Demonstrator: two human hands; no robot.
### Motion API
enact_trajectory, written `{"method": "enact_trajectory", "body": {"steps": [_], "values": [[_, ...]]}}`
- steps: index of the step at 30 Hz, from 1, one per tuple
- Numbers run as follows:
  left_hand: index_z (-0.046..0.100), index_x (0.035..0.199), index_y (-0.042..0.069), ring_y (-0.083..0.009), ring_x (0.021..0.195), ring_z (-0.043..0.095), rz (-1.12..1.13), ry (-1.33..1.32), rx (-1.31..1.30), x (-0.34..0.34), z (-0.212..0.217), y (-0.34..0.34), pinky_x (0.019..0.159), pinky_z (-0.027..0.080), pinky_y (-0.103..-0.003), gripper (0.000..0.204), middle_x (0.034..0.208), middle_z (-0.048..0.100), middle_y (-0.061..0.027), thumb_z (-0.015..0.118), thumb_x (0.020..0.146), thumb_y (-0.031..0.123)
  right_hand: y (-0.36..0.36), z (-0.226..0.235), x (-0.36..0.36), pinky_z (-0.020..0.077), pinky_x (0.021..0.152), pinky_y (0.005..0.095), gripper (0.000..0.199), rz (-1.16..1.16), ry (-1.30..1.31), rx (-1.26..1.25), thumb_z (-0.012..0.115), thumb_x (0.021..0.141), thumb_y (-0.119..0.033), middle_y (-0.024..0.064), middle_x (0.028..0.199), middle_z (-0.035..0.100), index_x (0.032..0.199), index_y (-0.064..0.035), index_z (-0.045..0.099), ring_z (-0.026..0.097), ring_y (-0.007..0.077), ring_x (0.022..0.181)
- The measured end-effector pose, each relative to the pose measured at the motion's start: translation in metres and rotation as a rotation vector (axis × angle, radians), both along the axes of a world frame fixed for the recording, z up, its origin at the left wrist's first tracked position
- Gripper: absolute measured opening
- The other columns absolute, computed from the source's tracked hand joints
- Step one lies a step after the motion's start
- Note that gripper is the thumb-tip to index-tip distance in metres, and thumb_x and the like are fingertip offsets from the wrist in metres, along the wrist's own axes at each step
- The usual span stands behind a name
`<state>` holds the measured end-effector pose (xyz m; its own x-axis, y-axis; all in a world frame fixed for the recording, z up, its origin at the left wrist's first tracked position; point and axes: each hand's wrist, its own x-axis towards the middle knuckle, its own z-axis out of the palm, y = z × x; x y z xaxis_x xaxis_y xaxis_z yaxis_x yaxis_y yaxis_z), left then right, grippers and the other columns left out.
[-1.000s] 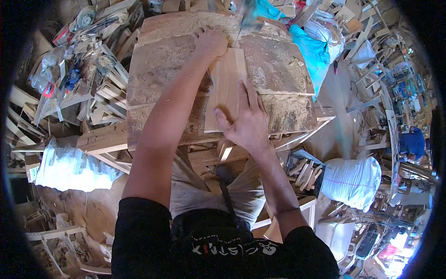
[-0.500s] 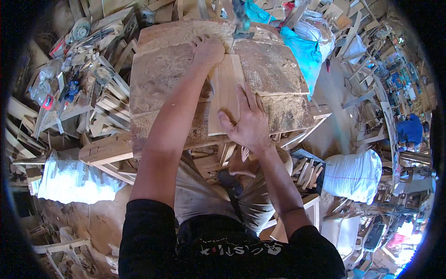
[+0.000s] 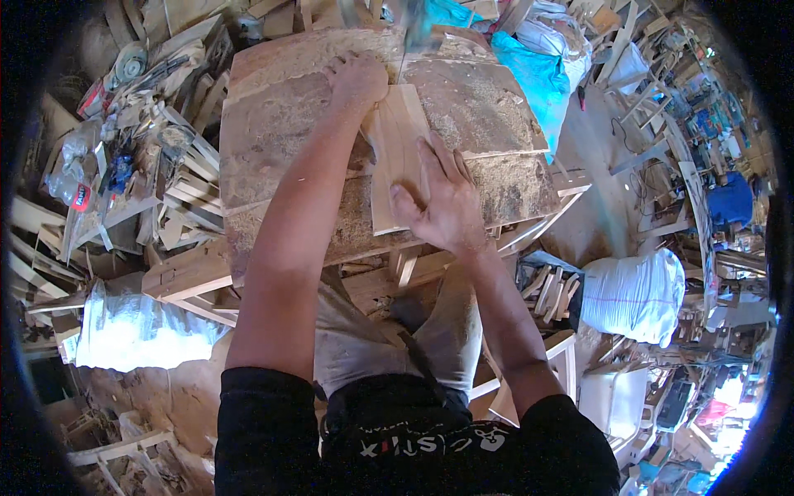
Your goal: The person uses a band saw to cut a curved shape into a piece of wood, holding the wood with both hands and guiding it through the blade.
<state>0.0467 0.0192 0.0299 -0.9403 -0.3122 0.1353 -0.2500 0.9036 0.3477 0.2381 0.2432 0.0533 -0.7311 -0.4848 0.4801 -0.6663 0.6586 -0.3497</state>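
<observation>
A pale, flat wooden board (image 3: pixel 398 157) lies lengthwise on the dusty machine table (image 3: pixel 281 140). Its far end is close to a thin upright saw blade (image 3: pixel 403 68); whether they touch I cannot tell. My left hand (image 3: pixel 359 80) rests beside the board's far left corner, its bent fingers spread on the table and its thumb hidden. Over the near right part of the board lies my right hand (image 3: pixel 447 198), with fingers stretched along the right edge and thumb apart on top. Above the blade, the saw's upper part (image 3: pixel 418 31) is blurred.
Sawdust covers much of the table. Offcuts (image 3: pixel 186 186) and a plastic bottle (image 3: pixel 76 192) are heaped at left. A turquoise bag (image 3: pixel 533 83) hangs by the far right edge. A white sack (image 3: pixel 633 296) stands at right, and a wooden frame beam (image 3: pixel 188 271) juts out at near left.
The view has shifted slightly. The board has turned a little, its near end angling leftward, and its far end appears slightly closer to the blade. Both hands keep their places on or beside it.
</observation>
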Motion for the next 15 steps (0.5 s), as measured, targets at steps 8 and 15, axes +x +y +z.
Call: {"method": "enact_trajectory", "body": {"steps": [8, 15], "values": [[0.050, 0.149, 0.001, -0.0474, 0.148, 0.035, -0.029, -0.042, -0.034, 0.000, 0.011, 0.014, 0.120, 0.025, -0.067, 0.060, 0.161, 0.038, -0.0260, 0.052, 0.096, 0.029, 0.007, -0.003, -0.007, 0.0461, 0.110, 0.0546, 0.068, -0.028, 0.056, 0.021, 0.070, 0.086, -0.031, 0.0308, 0.145, 0.051, 0.140, 0.0072, 0.053, 0.058, 0.0524, 0.123], [0.050, 0.149, 0.002, -0.0464, 0.150, 0.033, -0.058, -0.055, -0.041, -0.023, -0.017, -0.003, 0.120, 0.026, -0.065, 0.059, 0.164, 0.034, -0.0257, 0.052, 0.096, 0.029, 0.001, -0.009, -0.009, 0.0490, 0.107, 0.0518, 0.066, -0.020, 0.051, -0.015, 0.070, 0.086, -0.029, 0.0306, 0.145, 0.052, 0.138, 0.0080, 0.055, 0.060, 0.0511, 0.122]]}}
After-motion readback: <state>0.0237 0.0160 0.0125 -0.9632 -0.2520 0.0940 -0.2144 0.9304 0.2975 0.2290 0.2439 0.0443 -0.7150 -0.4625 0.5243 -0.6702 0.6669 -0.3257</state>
